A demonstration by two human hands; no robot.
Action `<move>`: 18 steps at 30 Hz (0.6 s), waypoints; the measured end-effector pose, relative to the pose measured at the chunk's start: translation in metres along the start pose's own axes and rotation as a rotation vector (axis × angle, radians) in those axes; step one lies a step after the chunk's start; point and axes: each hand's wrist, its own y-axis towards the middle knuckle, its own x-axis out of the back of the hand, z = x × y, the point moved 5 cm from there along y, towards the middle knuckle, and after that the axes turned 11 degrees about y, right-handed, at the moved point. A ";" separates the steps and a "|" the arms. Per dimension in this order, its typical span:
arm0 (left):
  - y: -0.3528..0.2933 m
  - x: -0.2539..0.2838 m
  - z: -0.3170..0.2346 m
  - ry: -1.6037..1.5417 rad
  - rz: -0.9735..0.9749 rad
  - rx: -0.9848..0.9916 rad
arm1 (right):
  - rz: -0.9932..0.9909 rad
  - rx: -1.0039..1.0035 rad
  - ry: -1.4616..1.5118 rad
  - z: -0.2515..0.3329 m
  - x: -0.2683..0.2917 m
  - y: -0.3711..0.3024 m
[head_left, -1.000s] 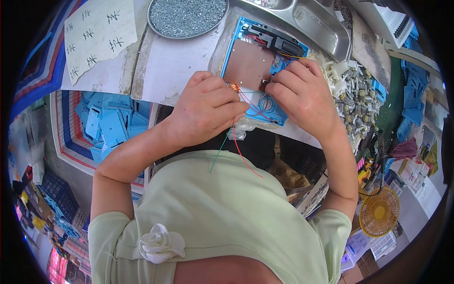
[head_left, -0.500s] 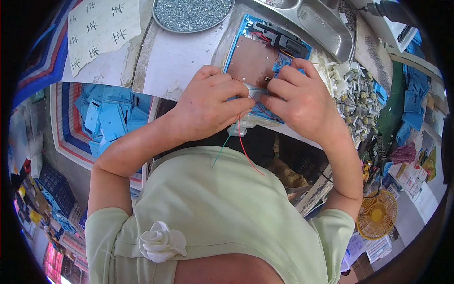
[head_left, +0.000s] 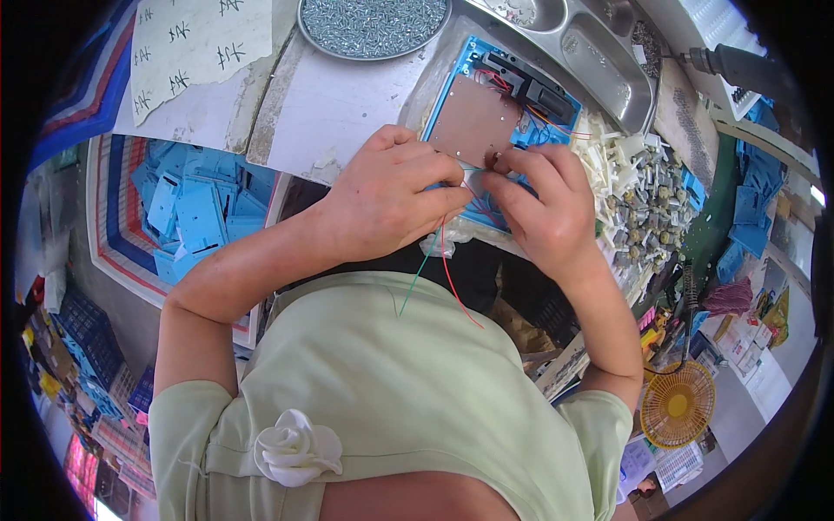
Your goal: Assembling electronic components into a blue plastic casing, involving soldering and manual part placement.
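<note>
A shallow blue plastic casing (head_left: 446, 91) lies at the table's near edge, with a brown flat board (head_left: 475, 122) and a black plastic part (head_left: 530, 82) inside it. Over the casing's near left corner, my left hand (head_left: 391, 195) is closed, thumb and forefinger pinching wires. A red wire (head_left: 449, 282) and a green wire (head_left: 417, 278) hang below its fingers toward my shirt. My right hand (head_left: 552, 200) bends over the board's near right corner, fingers closed. Its fingertips hide whatever they grip. More thin wires (head_left: 540, 117) run beside the black part.
A round metal dish (head_left: 373, 54) of screws and a steel compartment tray (head_left: 638, 108) stand behind. White plastic pieces and small metal motors (head_left: 651, 200) are heaped at right, below a power screwdriver (head_left: 738, 65). Left, a crate holds blue panels (head_left: 204, 213). A yellow basket (head_left: 679, 404) sits lower right.
My right hand has shifted left over the casing, closer to my left hand, and its fingers have curled lower. The left hand keeps its pinch. The whole view has shifted slightly.
</note>
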 end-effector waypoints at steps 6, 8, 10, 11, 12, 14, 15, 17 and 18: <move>0.001 0.000 0.001 0.005 0.009 -0.006 | -0.088 0.018 -0.013 0.000 -0.007 -0.006; 0.000 0.000 0.001 0.006 0.009 -0.003 | -0.082 0.024 0.004 -0.002 -0.008 -0.004; 0.000 -0.001 0.001 0.004 0.009 -0.004 | -0.107 -0.005 0.016 -0.003 -0.006 -0.003; 0.001 0.000 0.001 0.003 0.010 -0.004 | -0.135 -0.036 0.022 -0.002 -0.006 -0.001; 0.001 0.000 0.001 0.002 0.012 -0.003 | -0.164 -0.067 0.028 -0.002 -0.004 0.000; 0.000 0.000 0.001 -0.005 0.001 0.001 | -0.105 -0.084 -0.014 0.000 -0.004 -0.001; 0.000 0.000 0.001 -0.009 -0.004 0.003 | -0.076 -0.093 -0.035 0.000 -0.004 -0.001; 0.000 0.000 0.001 -0.006 0.001 0.006 | -0.068 -0.109 -0.010 -0.001 -0.006 -0.002; 0.000 0.000 0.001 -0.005 0.005 0.006 | -0.065 -0.119 0.001 -0.001 -0.006 -0.002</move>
